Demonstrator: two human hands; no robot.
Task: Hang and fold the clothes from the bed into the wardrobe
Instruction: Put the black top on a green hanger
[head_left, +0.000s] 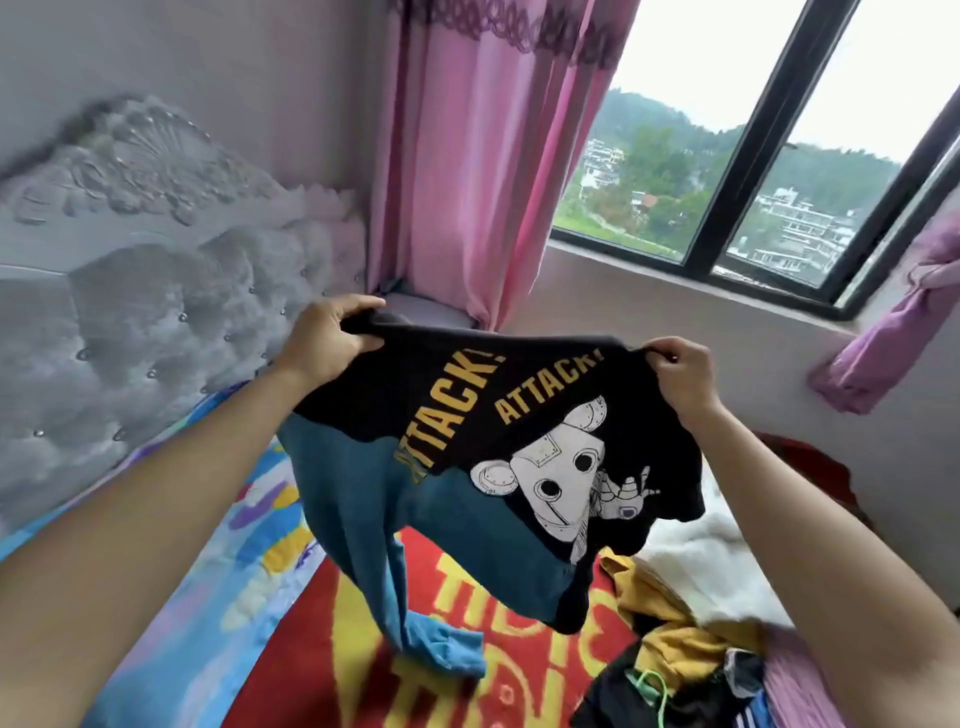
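Note:
A black T-shirt (524, 410) with yellow "ATTACK!" lettering and a white robot print hangs in the air over the bed. My left hand (324, 340) grips its top edge on the left, and my right hand (680, 371) pinches the top edge on the right. Teal-blue sleeves or a teal garment (363, 514) dangle below the shirt, the lowest end touching the bed. A heap of other clothes (670, 654), mustard yellow, black and striped, lies on the bed at the lower right. No wardrobe is in view.
The bed carries a red and yellow blanket (322, 670) and a colourful sheet (208, 613). A grey tufted headboard (156, 291) stands at the left. Pink curtains (483, 156) and a dark-framed window (727, 171) are behind. A white fluffy cover (711, 561) lies at the right.

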